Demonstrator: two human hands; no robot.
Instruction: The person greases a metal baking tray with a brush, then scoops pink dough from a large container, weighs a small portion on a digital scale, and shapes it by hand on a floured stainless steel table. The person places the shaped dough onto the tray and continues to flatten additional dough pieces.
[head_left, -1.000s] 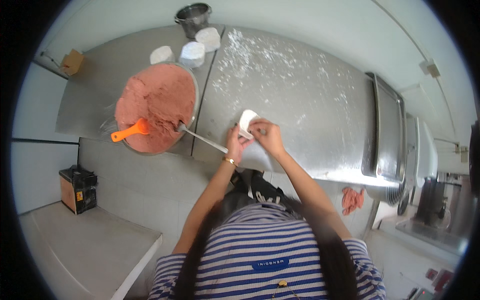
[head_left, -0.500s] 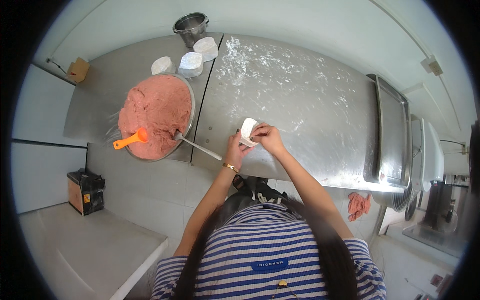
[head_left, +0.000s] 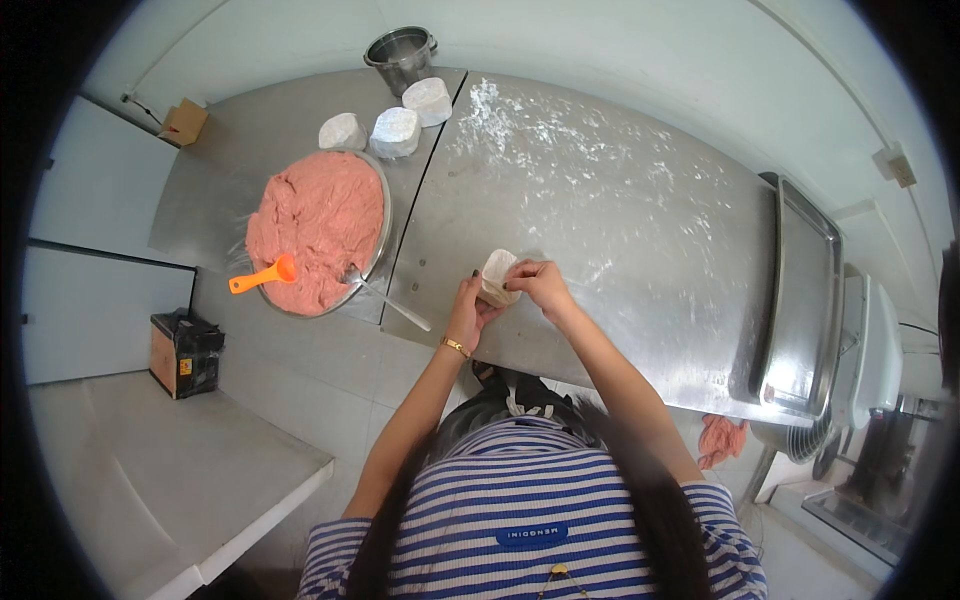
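Over the front edge of the steel table, my left hand is closed around a small stack of white dumpling wrappers. My right hand pinches the stack's right edge with fingertips and thumb. Whether a single wrapper is parted there is too small to tell. To the left stands a large metal bowl heaped with pink minced filling. An orange scoop rests on the filling, and a metal spoon is stuck in it, its handle reaching over the rim toward my left hand.
Behind the bowl sit three white wrapped stacks and a dark metal pot. White flour streaks the steel tabletop. Metal trays stand at the right end. A black-wrapped box is at lower left.
The whole view has shifted slightly, so the bowl and trays appear further right. My hands stay together on the wrapper stack, with a small shift of the right fingers at its edge.
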